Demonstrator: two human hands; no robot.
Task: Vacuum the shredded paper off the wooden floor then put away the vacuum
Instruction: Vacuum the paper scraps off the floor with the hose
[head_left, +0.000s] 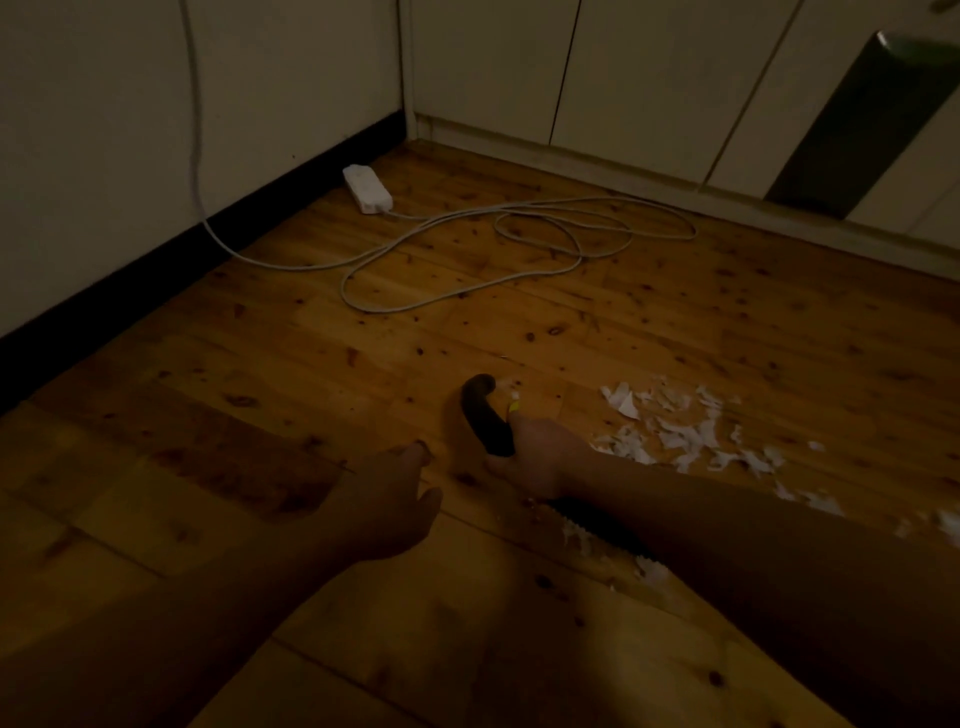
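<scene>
- Vacuum: a small black handheld, low in the centre of the frame. My right hand is wrapped round the lower end of its curved handle, and my forearm hides most of the body.
- Left hand: fingers spread and relaxed, holding nothing, over the wooden floor.
- Shredded paper: scattered at the right of the frame, just beside the vacuum.
- Handling: the vacuum looks rigid and light enough for one hand, best held by the handle. The scraps are featherlight and likely to scatter.
- White power strip and its cord: upper centre, well apart.
</scene>
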